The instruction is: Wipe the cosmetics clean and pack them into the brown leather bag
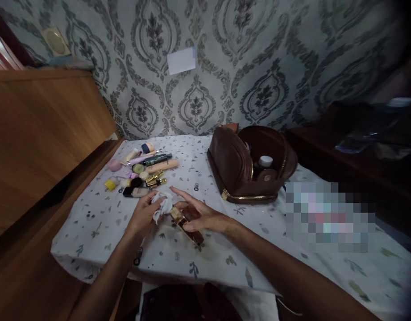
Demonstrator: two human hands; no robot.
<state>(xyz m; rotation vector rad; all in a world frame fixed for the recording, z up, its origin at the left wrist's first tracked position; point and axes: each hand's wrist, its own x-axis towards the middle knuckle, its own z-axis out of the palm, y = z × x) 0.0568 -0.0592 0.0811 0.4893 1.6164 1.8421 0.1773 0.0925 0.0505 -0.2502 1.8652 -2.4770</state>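
My left hand (142, 215) pinches a crumpled white wipe (163, 207) over the front of the table. The wipe meets the gold top of a slim bottle with a brownish, shiny body (196, 237). Around that bottle my right hand (202, 216) is closed, thumb on its upper face and index finger stretched out past the top. The bottle lies tilted, its base toward me; its exact kind I cannot tell. Just beyond my left hand are a foundation bottle with a black cap (136, 191) and gold tubes (155, 178).
Several cosmetics, including a dark green tube (155, 159) and a peach tube (162, 166), lie at the back left. An open brown leather bag (229, 160) with a white-capped container (266, 161) inside stands right. A wooden cabinet (51, 111) borders the patterned tablecloth (101, 232).
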